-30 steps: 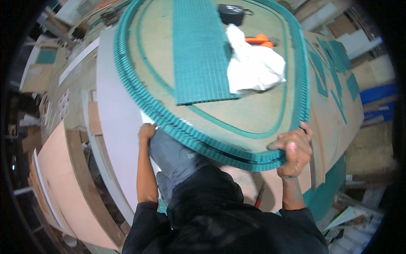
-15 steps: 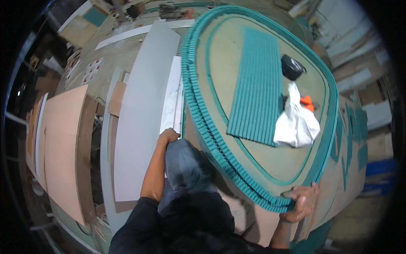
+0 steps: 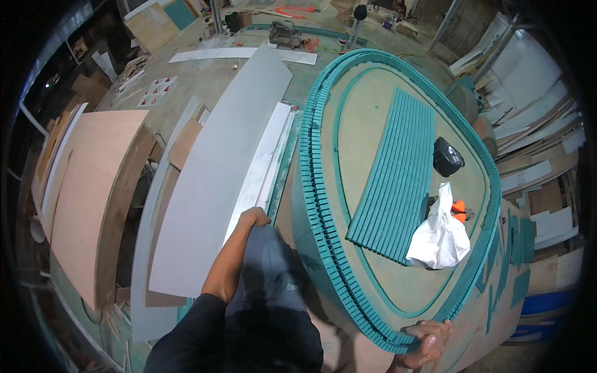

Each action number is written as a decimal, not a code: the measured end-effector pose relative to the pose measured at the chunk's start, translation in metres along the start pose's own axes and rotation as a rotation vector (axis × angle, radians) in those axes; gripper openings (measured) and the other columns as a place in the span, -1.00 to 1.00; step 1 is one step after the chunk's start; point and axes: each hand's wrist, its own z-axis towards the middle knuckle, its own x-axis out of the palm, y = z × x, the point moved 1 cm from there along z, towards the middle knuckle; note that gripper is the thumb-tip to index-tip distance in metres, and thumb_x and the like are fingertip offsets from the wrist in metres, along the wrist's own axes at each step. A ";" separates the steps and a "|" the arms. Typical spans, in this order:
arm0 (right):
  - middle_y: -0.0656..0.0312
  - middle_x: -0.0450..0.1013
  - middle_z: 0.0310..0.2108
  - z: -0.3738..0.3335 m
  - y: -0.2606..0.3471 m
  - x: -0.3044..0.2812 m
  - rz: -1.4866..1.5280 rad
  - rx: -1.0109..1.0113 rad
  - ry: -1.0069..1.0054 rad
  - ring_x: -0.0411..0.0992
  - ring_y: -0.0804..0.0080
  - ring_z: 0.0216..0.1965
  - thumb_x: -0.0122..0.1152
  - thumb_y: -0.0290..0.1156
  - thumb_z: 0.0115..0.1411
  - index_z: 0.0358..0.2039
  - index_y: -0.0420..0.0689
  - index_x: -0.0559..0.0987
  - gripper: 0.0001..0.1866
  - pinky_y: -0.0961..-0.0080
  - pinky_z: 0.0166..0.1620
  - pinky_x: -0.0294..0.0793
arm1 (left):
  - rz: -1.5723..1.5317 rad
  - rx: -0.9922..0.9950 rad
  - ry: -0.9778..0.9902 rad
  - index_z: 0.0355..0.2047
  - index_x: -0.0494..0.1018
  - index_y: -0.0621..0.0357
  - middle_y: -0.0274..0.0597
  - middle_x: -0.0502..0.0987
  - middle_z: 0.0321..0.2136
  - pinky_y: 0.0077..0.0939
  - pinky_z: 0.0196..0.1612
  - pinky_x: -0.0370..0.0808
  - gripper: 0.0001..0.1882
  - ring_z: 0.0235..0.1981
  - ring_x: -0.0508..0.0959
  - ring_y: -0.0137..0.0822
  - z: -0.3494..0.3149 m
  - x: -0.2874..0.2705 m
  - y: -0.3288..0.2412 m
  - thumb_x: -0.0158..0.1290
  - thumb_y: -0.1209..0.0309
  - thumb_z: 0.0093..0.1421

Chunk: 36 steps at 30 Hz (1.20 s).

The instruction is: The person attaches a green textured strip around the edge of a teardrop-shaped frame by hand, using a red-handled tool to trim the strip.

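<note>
Head view, listed left to right. Item: curved plywood sheet [image 3: 87,193], pale brown, lying at far left. Item: long grey board [image 3: 217,174], bowed, beside it; narrow white strips [image 3: 264,161] along its right edge. Item: left hand [image 3: 254,217], at the near end of the white strips, just beside the teal slotted band [image 3: 317,186]; fingers curled downward, but whether they grip anything cannot be told. Item: large rounded desk [image 3: 373,105], tan top, rimmed by the teal slotted band, which runs the full outline in stacked layers. Item: teal ribbed panel [image 3: 395,186], flat on the desk top, centre. Item: black power tool [image 3: 448,156], to the right of the panel. Item: white plastic bag [image 3: 440,233], near the panel's lower right corner, with an orange object [image 3: 459,208] touching it. Item: right hand [image 3: 429,342], at the lower edge, fingers closed over the near end of the teal slotted band.
</note>
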 end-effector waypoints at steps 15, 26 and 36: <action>0.21 0.55 -0.65 0.010 0.016 0.004 0.041 -0.007 -0.079 0.52 0.23 -0.50 -0.09 -0.11 0.34 -0.65 -0.13 0.70 -0.43 0.14 0.00 0.37 | 0.053 -0.056 0.001 -0.19 0.72 0.19 0.13 0.69 -0.10 -0.14 0.03 0.59 -0.54 0.00 0.68 0.03 0.011 -0.003 -0.011 0.12 0.09 0.09; 0.28 0.57 -0.64 0.010 0.013 0.002 0.054 0.034 -0.035 0.54 0.26 -0.44 -0.07 -0.12 0.35 -0.66 -0.10 0.72 -0.43 0.16 0.09 0.23 | 0.082 0.067 -0.151 -0.12 0.69 0.27 0.16 0.68 -0.07 -0.09 0.05 0.59 -0.33 0.00 0.67 0.09 0.026 0.013 0.009 0.15 -0.16 0.14; 0.29 0.56 -0.62 0.014 0.014 0.001 0.052 -0.008 -0.042 0.53 0.28 -0.45 -0.03 -0.15 0.39 -0.66 -0.09 0.71 -0.44 0.22 0.01 0.27 | -0.117 -0.022 -0.077 -0.10 0.68 0.28 0.17 0.67 -0.06 -0.10 0.08 0.58 -0.34 0.03 0.66 0.09 0.021 0.012 0.007 0.12 -0.13 0.17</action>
